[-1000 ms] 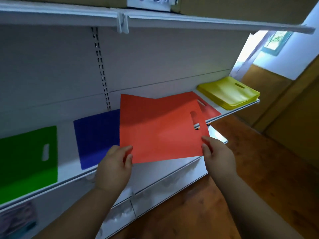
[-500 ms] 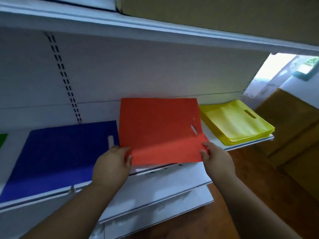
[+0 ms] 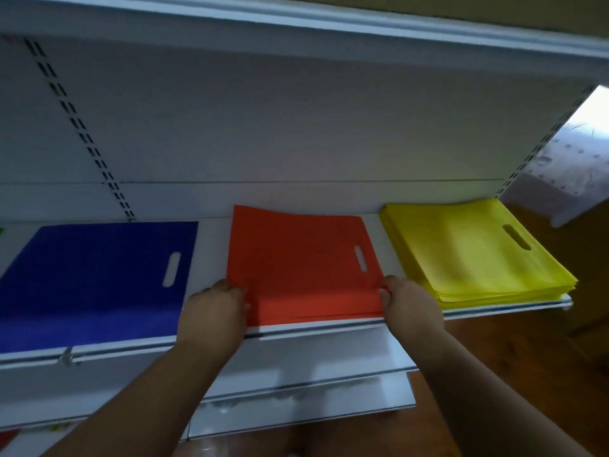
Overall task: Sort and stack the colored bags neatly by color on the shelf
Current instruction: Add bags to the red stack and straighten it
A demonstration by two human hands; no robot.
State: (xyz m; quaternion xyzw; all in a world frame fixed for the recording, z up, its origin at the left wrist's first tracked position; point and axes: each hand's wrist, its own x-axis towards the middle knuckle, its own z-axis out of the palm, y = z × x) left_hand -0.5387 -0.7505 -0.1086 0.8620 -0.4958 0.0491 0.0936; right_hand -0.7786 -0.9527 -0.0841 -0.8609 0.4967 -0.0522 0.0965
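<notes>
— Hands first: left hand (image 3: 214, 310) pinched the near left corner of the red bag (image 3: 303, 262), right hand (image 3: 407, 303) the near right corner, fingers curled on the edge.

— Laid where?

— Flat on the shelf (image 3: 329, 329), atop a thin red stack, between the blue bags (image 3: 95, 275) and the yellow stack (image 3: 468, 255); far left corner lifted slightly.

— Best finish?

— Probably squared to the front lip, pressed flat, then released evenly.

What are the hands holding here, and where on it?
Both hold the red bag: left hand at its near left corner, right hand at its near right corner.
</notes>
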